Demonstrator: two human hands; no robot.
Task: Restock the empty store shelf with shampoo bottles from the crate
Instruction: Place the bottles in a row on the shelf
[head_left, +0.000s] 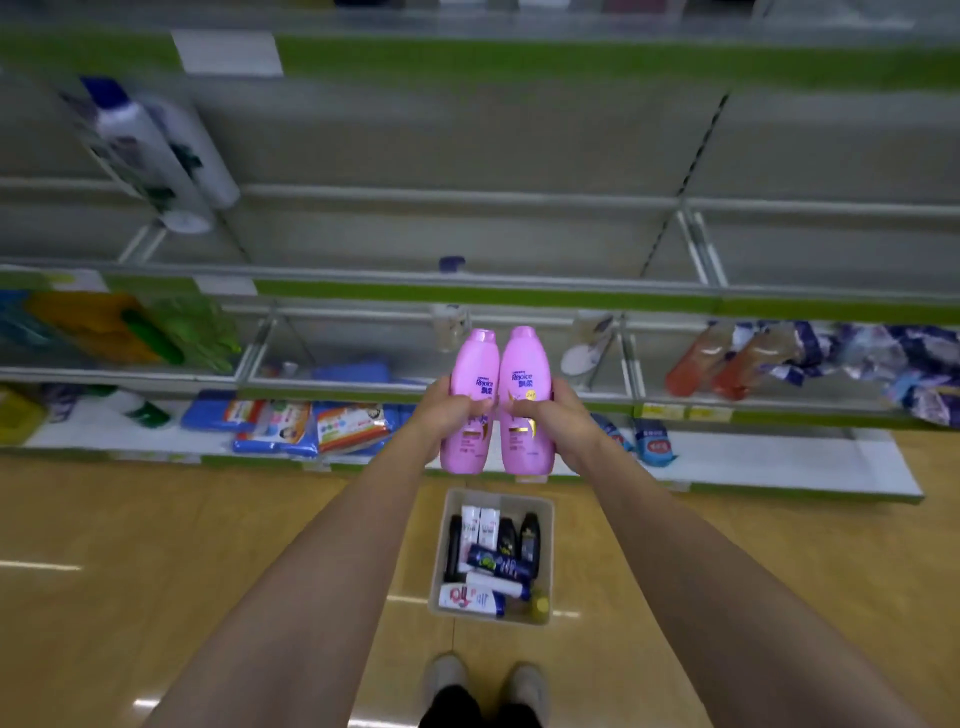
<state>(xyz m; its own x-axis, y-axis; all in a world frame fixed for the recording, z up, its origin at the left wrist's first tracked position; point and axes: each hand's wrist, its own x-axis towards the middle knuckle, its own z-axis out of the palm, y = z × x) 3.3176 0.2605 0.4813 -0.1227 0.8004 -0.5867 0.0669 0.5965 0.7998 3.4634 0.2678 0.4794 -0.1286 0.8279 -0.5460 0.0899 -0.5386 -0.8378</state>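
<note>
Above the crate (492, 556) on the floor, the left hand (451, 410) and right hand (557, 415) each gripped a pink shampoo bottle (467, 400) upright, side by side, labels outward, apparently ready to set them on the bare shelf (467, 244).

crate (545, 525) on floor (208, 545), before shelf (467, 234)
</note>
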